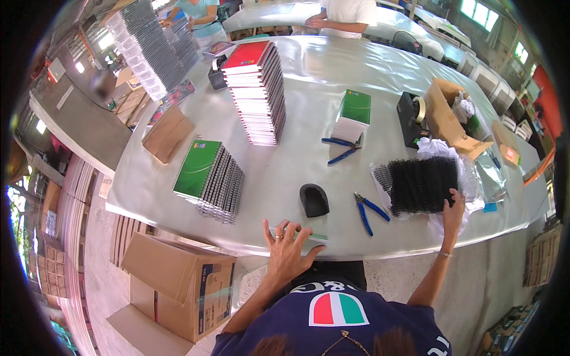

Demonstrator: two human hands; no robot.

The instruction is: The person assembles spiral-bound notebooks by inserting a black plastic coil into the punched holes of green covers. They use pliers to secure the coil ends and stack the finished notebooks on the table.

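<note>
Close to the table's near edge, my left hand (pixel 287 252) grips a thin green-covered notebook (pixel 318 238), mostly hidden under the fingers. My right hand (pixel 453 212) has its fingers closed at the right end of a pile of black spiral binding coils (pixel 423 183), which lies on crumpled white plastic; whether a single coil is pinched is too small to see. Between the hands are a black curved block (pixel 313 200) and blue-handled cutting pliers (pixel 369 213) with spread handles. A second pair of blue pliers (pixel 343 150) lies farther back, by a short stack of green notebooks (pixel 355 110).
Stacks of spiral-bound green notebooks (pixel 205 172) and red notebooks (pixel 252 89) stand on the left of the table. A tape dispenser (pixel 412 118) and an open carton (pixel 445 115) sit at right. A large cardboard box (pixel 178 285) is below the table's left edge. Two people stand across the table.
</note>
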